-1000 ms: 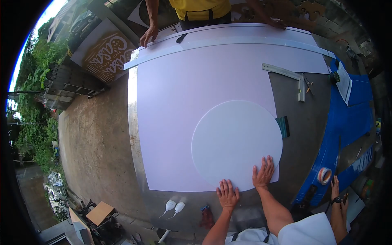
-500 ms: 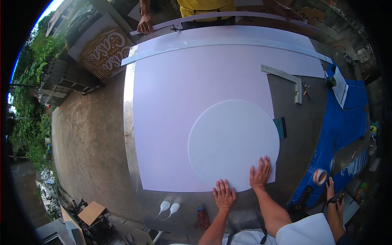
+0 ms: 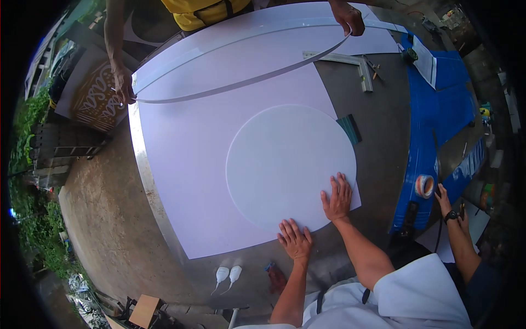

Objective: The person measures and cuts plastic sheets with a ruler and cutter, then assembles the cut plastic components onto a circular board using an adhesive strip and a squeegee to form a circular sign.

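A white round disc (image 3: pixel 290 164) lies on a large pale lilac-white sheet (image 3: pixel 186 181). My left hand (image 3: pixel 295 239) rests flat at the disc's near edge, fingers spread, palm partly past the edge. Further right, my right hand (image 3: pixel 338 197) presses flat on the disc's lower right side with its fingers stretched out. Neither hand grips anything. A dark green block (image 3: pixel 349 129) sits against the disc's right edge. Two white bottles with thin nozzles (image 3: pixel 221 273) lie below the sheet's near edge, close to a dark red object (image 3: pixel 275 278).
Across the table, a person in yellow (image 3: pixel 205 13) holds a long thin strip (image 3: pixel 246 84) over the sheet. A metal square (image 3: pixel 361 71) lies at the far right. Blue covering (image 3: pixel 433 120) bears a tape roll (image 3: pixel 424 186). Another person's hands (image 3: pixel 444 203) are at right.
My view has shifted and turned. The person opposite has brought the strip forward over the sheet, holding it at both ends. My hands stay flat on the disc.
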### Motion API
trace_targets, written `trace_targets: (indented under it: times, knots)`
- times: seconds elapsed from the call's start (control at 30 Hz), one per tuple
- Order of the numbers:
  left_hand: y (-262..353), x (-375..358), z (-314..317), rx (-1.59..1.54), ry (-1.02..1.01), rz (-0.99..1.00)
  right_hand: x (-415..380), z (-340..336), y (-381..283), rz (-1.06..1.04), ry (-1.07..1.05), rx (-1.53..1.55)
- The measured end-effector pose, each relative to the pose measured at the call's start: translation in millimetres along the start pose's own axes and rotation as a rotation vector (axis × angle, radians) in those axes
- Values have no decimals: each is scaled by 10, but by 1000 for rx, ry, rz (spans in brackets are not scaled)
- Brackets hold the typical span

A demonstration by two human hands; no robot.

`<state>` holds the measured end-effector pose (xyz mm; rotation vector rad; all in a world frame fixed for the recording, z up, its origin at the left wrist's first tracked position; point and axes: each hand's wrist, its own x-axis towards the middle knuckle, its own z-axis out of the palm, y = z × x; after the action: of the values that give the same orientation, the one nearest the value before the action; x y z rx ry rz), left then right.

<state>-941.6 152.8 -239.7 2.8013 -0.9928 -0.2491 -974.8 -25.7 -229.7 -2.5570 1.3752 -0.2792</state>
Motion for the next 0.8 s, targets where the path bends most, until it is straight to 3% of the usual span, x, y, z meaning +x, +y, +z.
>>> trace_targets:
  times: [0.33, 0.5, 0.57, 0.7, 0.77, 0.8]
  knots:
    - [19, 26, -36, -30, -18, -6, 8, -6, 31, -34, 83, 109]
    - [23, 34, -24, -59, -2, -21, -54, 70, 53, 54, 118, 182]
    - [4, 26, -44, -88, 16, -22, -122, 160, 124, 45, 234, 354]
    - [-89, -54, -7, -299, 143, 21, -146, 142, 165, 66, 348, 437]
    - [-143, -128, 92, -665, 385, -135, -155, 128, 193, 71, 372, 463]
    - [-133, -115, 31, -664, 477, -173, -159, 103, 199, 128, 409, 585]
